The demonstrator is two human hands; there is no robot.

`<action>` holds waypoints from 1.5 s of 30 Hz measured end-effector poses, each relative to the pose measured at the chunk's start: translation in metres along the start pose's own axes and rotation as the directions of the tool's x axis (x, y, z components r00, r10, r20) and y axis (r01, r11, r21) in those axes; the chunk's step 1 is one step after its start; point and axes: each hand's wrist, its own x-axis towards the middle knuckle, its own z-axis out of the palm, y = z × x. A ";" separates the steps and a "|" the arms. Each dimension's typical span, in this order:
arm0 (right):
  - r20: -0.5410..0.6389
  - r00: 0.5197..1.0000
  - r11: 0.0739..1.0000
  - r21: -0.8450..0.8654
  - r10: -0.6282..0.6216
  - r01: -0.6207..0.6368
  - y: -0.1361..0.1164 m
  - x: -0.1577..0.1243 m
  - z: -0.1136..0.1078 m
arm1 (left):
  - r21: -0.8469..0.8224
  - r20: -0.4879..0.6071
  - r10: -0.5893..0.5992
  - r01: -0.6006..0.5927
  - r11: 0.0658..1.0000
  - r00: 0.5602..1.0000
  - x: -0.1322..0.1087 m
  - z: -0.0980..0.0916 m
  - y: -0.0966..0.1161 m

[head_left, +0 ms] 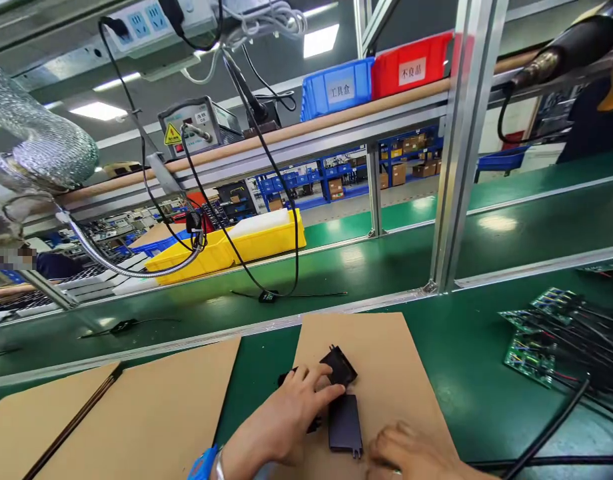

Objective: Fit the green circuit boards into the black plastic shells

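Note:
My left hand point(294, 413) rests on a brown cardboard sheet point(386, 373), its fingers curled around a small black plastic housing point(339, 365). Just below it lies a flat black rectangular part point(344, 424), beside the left fingertips. My right hand point(411, 453) lies low at the frame's bottom edge, to the right of the flat part; only its back shows and its fingers are hidden. A blue wristband point(202, 465) sits on my left wrist.
A second cardboard sheet point(136, 413) lies to the left. Several green circuit boards with black wires point(551, 333) are piled at the right. Behind runs a green conveyor point(336, 267) with yellow bins point(236, 250); blue and red bins point(376, 77) stand on the shelf. Another person sits at the far left point(16, 267).

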 end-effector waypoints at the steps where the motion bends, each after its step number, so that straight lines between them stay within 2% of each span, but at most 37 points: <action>1: 0.050 0.999 0.999 0.042 0.009 -0.011 0.000 0.009 -0.016 | -0.067 -0.038 -0.014 0.012 0.998 0.999 -0.008 -0.001 -0.006; 3: 0.086 0.996 0.994 0.105 0.030 -0.039 0.003 0.028 -0.043 | -0.255 -0.152 -0.055 0.015 0.967 0.987 -0.022 -0.002 -0.017; 5: 0.110 0.994 0.988 0.151 -0.004 -0.013 0.010 0.046 -0.057 | -0.414 -0.263 -0.114 -0.005 0.910 0.958 -0.033 -0.002 -0.027; 7: 0.151 0.984 0.981 0.180 -0.093 0.066 0.020 0.060 -0.055 | -0.483 -0.338 -0.166 -0.019 0.876 0.926 -0.043 0.000 -0.036; 9: 0.193 0.961 0.969 0.189 -0.197 0.161 0.027 0.071 -0.045 | -0.531 -0.416 -0.227 -0.033 0.847 0.880 -0.049 0.004 -0.044; 12: 0.216 0.933 0.952 0.177 -0.286 0.251 0.029 0.080 -0.031 | -0.650 -0.532 -0.367 -0.091 0.754 0.763 -0.049 0.018 -0.056; 14: 0.217 0.938 0.959 0.139 -0.272 0.246 0.024 0.085 -0.030 | -0.712 -0.557 -0.452 -0.120 0.692 0.696 -0.045 0.030 -0.063; 16: 0.210 0.952 0.974 0.087 -0.222 0.208 0.016 0.088 -0.035 | -0.746 -0.561 -0.510 -0.131 0.653 0.653 -0.042 0.041 -0.068; 18: 0.180 0.974 0.990 0.057 -0.136 0.128 0.008 0.091 -0.041 | -0.752 -0.575 -0.536 -0.141 0.643 0.618 -0.041 0.045 -0.070; 20: 0.157 0.987 0.998 0.070 -0.014 0.003 0.001 0.094 -0.045 | -0.725 -0.609 -0.523 -0.151 0.672 0.596 -0.043 0.042 -0.069; 22: 0.221 0.971 0.987 0.117 0.086 -0.114 -0.004 0.096 -0.048 | -0.670 -0.641 -0.466 -0.150 0.727 0.610 -0.043 0.033 -0.062; 24: 0.334 0.934 0.972 0.147 0.124 -0.181 -0.006 0.099 -0.049 | -0.608 -0.645 -0.381 -0.143 0.781 0.662 -0.039 0.023 -0.052; 26: 0.389 0.907 0.965 0.129 0.160 -0.226 -0.006 0.101 -0.048 | -0.552 -0.618 -0.291 -0.139 0.822 0.730 -0.029 0.017 -0.041; 29: 0.326 0.898 0.945 0.035 0.296 -0.324 -0.002 0.101 -0.044 | -0.492 -0.563 -0.188 -0.143 0.859 0.805 -0.011 0.017 -0.027; 31: 0.273 0.887 0.923 -0.016 0.373 -0.384 0.001 0.101 -0.042 | -0.467 -0.542 -0.161 -0.136 0.874 0.825 -0.004 0.020 -0.023; 33: 0.223 0.884 0.910 -0.041 0.411 -0.412 0.006 0.103 -0.040 | -0.449 -0.545 -0.176 -0.108 0.887 0.820 -0.002 0.024 -0.025; 36: 0.168 0.892 0.907 -0.053 0.421 -0.418 0.017 0.111 -0.036 | -0.434 -0.571 -0.276 0.000 0.901 0.774 -0.008 0.025 -0.039; 40: 0.211 0.893 0.918 -0.072 0.397 -0.391 0.027 0.117 -0.037 | -0.392 -0.548 -0.433 0.238 0.888 0.716 -0.028 0.028 -0.076; 43: 0.239 0.889 0.920 -0.092 0.391 -0.380 0.023 0.111 -0.043 | -0.324 -0.510 -0.522 0.410 0.853 0.683 -0.047 0.039 -0.109; 45: 0.252 0.894 0.929 -0.094 0.371 -0.359 0.015 0.105 -0.046 | -0.275 -0.495 -0.553 0.483 0.831 0.670 -0.055 0.047 -0.126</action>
